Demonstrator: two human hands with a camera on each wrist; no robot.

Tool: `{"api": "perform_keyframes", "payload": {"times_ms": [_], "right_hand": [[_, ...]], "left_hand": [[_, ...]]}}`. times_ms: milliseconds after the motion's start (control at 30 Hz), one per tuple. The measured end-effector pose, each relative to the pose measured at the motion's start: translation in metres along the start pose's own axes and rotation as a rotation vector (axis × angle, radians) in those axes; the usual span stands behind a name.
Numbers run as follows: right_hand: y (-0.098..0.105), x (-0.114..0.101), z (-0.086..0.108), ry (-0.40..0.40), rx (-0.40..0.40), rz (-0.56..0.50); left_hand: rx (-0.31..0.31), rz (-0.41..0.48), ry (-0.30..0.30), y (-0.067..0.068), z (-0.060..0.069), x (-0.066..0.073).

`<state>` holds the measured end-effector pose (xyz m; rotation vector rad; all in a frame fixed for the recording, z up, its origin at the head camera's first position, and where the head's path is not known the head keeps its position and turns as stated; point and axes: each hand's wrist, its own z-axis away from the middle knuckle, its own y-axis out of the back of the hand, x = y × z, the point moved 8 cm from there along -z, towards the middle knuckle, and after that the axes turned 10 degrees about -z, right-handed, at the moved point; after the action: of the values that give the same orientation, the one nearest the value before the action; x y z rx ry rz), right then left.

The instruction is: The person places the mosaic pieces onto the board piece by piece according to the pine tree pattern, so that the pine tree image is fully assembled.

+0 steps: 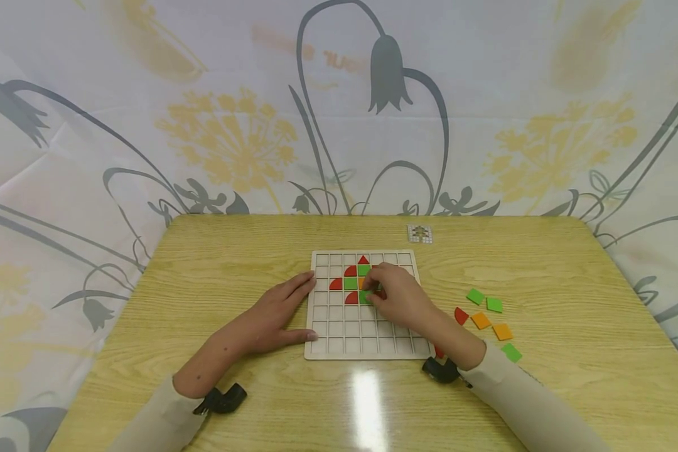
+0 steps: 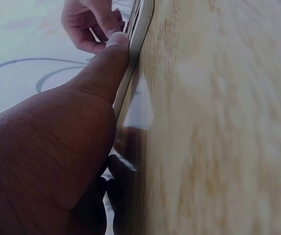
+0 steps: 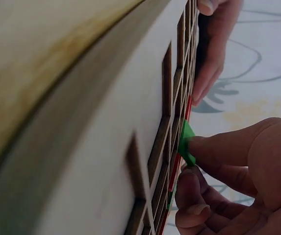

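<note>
A pale gridded board (image 1: 336,347) lies on the table. My left hand (image 1: 268,317) rests at its left edge, fingers extended, with the thumb against the rim. Over the middle of the grid, my right hand (image 1: 401,295) pinches a green square tile (image 3: 185,142) between thumb and fingers. That tile is tilted at the grid surface in the right wrist view. Set in the upper cells are a red triangle (image 1: 363,260), red quarter-round tiles (image 1: 336,284), green squares (image 1: 350,283) and an orange tile (image 1: 361,283). The right hand hides some cells.
Loose green (image 1: 494,305), orange (image 1: 502,331) and red (image 1: 461,315) tiles lie right of the board. A red piece (image 1: 439,352) beside its lower right corner is partly covered by the wrist. A small pattern card (image 1: 420,234) lies behind the board, before a patterned cloth (image 1: 339,125).
</note>
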<state>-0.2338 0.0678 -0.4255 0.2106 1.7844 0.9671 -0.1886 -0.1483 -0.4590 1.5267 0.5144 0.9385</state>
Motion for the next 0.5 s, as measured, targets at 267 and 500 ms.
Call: {"api": "perform_keyframes", "payload": {"times_ms": [267, 500], "right_hand": [[-0.0018, -0.0037, 0.0030, 0.002, 0.002, 0.065], [-0.0024, -0.0056, 0.0059, 0.026, 0.005, 0.087]], "left_hand": [[0.003, -0.005, 0.001, 0.0002, -0.0002, 0.0005], [0.006, -0.004, -0.001, 0.0005, -0.0002, 0.0006]]}}
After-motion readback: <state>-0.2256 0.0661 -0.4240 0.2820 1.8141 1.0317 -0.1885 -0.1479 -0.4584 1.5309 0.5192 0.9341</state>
